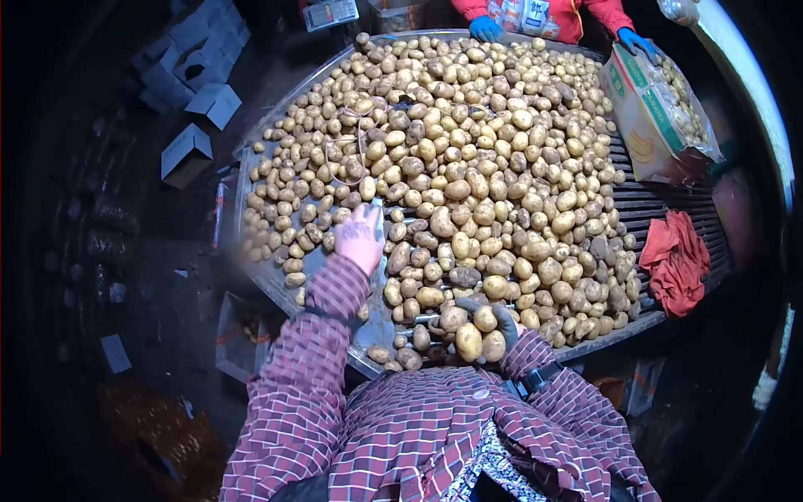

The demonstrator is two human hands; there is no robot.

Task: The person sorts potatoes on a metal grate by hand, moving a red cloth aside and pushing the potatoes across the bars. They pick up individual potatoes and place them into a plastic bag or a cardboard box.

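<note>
My left hand (360, 238), with dark marks on its back, reaches over the metal divider strip (374, 314) of the sorting table. Its fingers point forward and look parted, with nothing visible in them. A pale potato (368, 188) lies just beyond the fingertips. Close to my body, my right hand (507, 325), in a dark grey glove, is cupped around several potatoes (469, 342). Its fingers are partly hidden beneath them. A large heap of loose potatoes (493, 184) of mixed sizes spreads in front of both hands.
Across the heap, a co-worker in a red jacket (569, 21) rests one blue-gloved hand on a carton (644, 117) of potatoes. A red cloth (676, 261) lies on the slatted right side. A pinkish cord loop (361, 151) sits on the heap. Boxes (186, 155) stand at left.
</note>
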